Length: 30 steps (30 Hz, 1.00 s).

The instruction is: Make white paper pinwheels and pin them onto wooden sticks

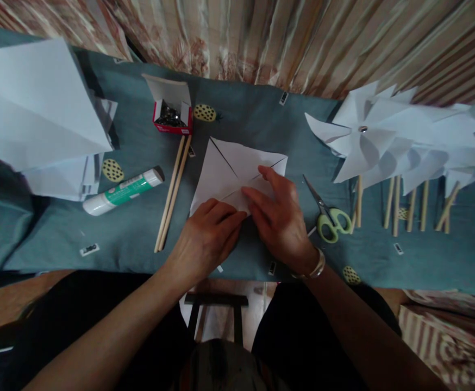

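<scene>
White paper square: a cut sheet (237, 168) with diagonal slits lay flat on the cloth, directly under and just beyond both hands, its near corner covered by them.
Left hand: the left hand (207, 236) rested palm down on the sheet's near edge, fingers (225, 214) drawn together and pressing toward the paper's centre, gripping nothing that I could make out.
Right hand: the right hand (280, 214) lay on the right half of the sheet, fingers (270, 176) loosely spread and pressing the paper flat; the fingertips of the two hands met near the middle. A bracelet (317, 267) sat on its wrist.
Scissors: green-handled scissors (329, 214) lay just right of the right hand, blades closed and pointing away.
Sticks: two wooden sticks (173, 193) lay side by side just left of the left hand.
Glue stick: a green-and-white tube (123, 191) lay farther left of the sticks.
Red box: an open box (171, 115) of dark metal pins stood beyond the left hand, at the far tips of the sticks.
Pinwheels: finished white paper pinwheels (363, 133) on sticks lay well to the right of the right hand.
Paper stack: white sheets (42, 108) were piled far left.
Tablecloth: teal cloth (139, 239) with pineapple prints covered the table.
</scene>
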Each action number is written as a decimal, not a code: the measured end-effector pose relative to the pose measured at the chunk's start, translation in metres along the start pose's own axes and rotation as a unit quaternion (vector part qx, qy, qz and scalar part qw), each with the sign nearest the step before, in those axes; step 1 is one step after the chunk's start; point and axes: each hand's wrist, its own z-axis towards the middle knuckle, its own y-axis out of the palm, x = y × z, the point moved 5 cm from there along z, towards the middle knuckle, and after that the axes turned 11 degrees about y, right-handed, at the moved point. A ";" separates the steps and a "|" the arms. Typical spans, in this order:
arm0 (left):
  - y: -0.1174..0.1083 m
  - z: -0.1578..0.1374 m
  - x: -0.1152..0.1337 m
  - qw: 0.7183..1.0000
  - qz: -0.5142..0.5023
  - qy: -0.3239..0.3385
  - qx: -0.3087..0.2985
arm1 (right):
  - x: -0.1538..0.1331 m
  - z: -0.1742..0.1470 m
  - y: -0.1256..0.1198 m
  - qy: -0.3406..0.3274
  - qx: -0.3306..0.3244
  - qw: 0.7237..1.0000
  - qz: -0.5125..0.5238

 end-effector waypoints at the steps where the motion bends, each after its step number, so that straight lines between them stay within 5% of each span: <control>1: 0.000 0.000 0.000 1.000 0.000 0.001 -0.001 | -0.001 0.000 0.002 -0.003 -0.011 1.000 -0.002; 12: 0.001 0.001 0.001 1.000 0.015 0.003 -0.012 | -0.003 0.001 0.006 -0.013 -0.009 1.000 -0.014; 18: 0.000 0.000 0.001 1.000 0.022 -0.003 -0.020 | 0.004 0.011 -0.014 0.007 -0.007 0.999 0.047; 22: 0.000 0.001 0.004 0.999 0.028 0.007 -0.022 | 0.022 0.024 -0.028 0.036 0.048 0.998 0.001; 30: -0.015 0.000 -0.009 0.999 0.030 0.019 -0.007 | 0.037 0.030 -0.035 0.018 0.044 0.999 -0.016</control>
